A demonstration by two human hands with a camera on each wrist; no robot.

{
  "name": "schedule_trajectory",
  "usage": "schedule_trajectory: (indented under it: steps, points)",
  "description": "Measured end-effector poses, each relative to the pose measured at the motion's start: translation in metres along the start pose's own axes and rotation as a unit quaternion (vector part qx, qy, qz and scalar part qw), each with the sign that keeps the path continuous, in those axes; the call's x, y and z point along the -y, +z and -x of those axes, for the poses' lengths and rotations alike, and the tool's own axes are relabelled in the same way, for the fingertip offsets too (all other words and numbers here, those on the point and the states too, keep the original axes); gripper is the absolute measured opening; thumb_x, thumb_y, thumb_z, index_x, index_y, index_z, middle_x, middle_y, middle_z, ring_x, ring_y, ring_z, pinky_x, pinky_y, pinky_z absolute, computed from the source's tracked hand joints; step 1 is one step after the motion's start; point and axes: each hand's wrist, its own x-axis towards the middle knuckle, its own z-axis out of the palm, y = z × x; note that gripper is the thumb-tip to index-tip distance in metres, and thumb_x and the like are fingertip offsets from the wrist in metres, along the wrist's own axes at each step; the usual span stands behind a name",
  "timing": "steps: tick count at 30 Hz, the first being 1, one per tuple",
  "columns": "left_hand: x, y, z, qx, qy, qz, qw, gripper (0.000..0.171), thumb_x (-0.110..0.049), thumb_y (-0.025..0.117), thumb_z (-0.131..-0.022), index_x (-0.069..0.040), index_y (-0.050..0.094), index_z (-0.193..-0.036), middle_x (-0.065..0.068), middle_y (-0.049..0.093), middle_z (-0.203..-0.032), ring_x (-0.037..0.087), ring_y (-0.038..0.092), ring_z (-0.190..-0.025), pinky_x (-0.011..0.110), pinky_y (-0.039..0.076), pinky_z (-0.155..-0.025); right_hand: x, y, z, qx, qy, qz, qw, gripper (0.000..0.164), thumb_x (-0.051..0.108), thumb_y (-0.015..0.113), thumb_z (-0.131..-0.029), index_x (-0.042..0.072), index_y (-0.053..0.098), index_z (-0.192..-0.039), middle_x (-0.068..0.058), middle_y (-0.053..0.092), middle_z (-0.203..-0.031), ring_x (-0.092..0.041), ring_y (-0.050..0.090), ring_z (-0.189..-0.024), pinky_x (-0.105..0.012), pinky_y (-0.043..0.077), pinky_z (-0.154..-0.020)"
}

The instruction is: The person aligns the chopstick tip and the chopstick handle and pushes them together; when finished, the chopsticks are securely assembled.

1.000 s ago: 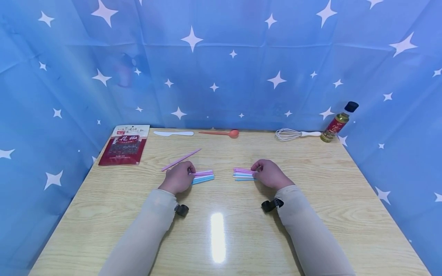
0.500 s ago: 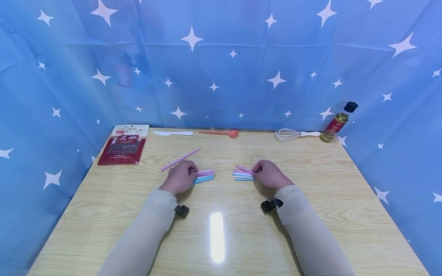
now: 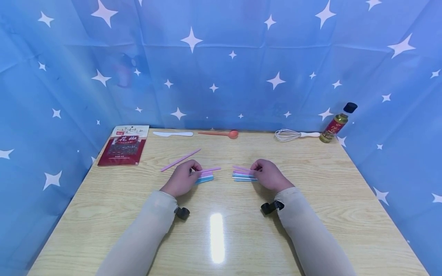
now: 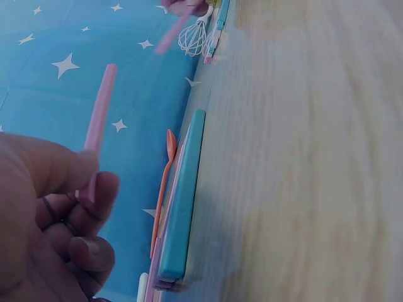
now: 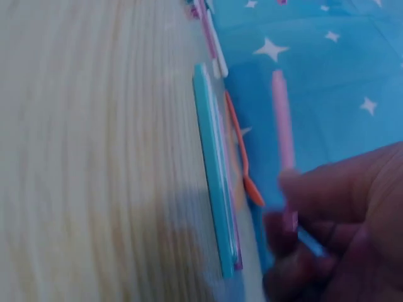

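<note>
My left hand (image 3: 182, 178) pinches a slim pink stick (image 4: 99, 119) between thumb and forefinger, raised off the table and pointing right. Below it on the table lies a row of sticks, with a teal stick (image 4: 184, 195) nearest in the left wrist view. Across the gap my right hand (image 3: 271, 176) likewise pinches a pink stick (image 5: 284, 123), lifted above a second row of pink, white and blue sticks (image 3: 244, 177). A teal stick (image 5: 215, 176) edges that row in the right wrist view. Behind my left hand another pink stick (image 3: 180, 160) lies slanted and alone.
Along the back edge lie a red packet (image 3: 123, 147), a white knife (image 3: 173, 133), an orange spoon (image 3: 232, 134) and a whisk (image 3: 289, 134). An oil bottle (image 3: 334, 126) stands at the back right. A blue star-printed curtain (image 3: 221, 61) hangs behind the wooden table (image 3: 293, 237).
Each hand has lifted a pink stick from its row, the right slightly before the left. The left hand has shifted a little to the right. The back-edge items stay put.
</note>
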Motion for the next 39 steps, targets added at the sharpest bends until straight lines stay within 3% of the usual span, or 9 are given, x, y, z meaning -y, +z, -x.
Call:
schedule_trajectory:
  steps: [5,8,25,39]
  points:
    - [-0.004,0.000,0.002,-0.003,0.007,0.018,0.9998,0.004,-0.017,0.063,-0.106,-0.014,0.066,-0.108,0.002,0.060,-0.092,0.018,0.044,-0.067,0.032,0.041,-0.066,0.006,0.003,0.005,-0.005,-0.070,-0.059,0.996,0.011,0.012,0.065,-0.104,0.010,0.071,-0.113,-0.006,0.065,-0.099,-0.024,0.055,-0.088,-0.039,0.046,-0.080]
    - [-0.005,0.001,0.003,-0.005,0.012,0.025,0.9996,0.004,-0.018,0.063,-0.107,-0.015,0.065,-0.107,0.002,0.058,-0.088,0.018,0.042,-0.066,0.031,0.040,-0.065,0.009,0.005,0.006,-0.002,-0.090,-0.075,0.993,0.016,0.012,0.064,-0.105,0.014,0.074,-0.117,-0.004,0.067,-0.098,-0.024,0.056,-0.086,-0.037,0.048,-0.077]
    - [-0.005,0.002,0.001,-0.024,0.046,0.045,0.9976,0.004,-0.012,0.064,-0.105,-0.011,0.066,-0.108,0.003,0.061,-0.092,0.017,0.043,-0.067,0.029,0.040,-0.066,0.012,0.007,0.007,-0.003,-0.099,-0.098,0.990,0.014,0.013,0.064,-0.105,0.016,0.075,-0.114,-0.005,0.063,-0.090,-0.025,0.052,-0.077,-0.030,0.044,-0.066]
    - [-0.005,0.000,0.004,0.003,0.021,0.093,0.9954,0.007,-0.014,0.060,-0.108,-0.012,0.066,-0.108,0.004,0.057,-0.090,0.022,0.049,-0.080,0.029,0.042,-0.070,0.016,0.006,0.011,-0.011,-0.105,-0.109,0.988,0.014,0.012,0.066,-0.104,0.015,0.077,-0.111,-0.005,0.063,-0.093,-0.025,0.051,-0.078,-0.029,0.044,-0.067]
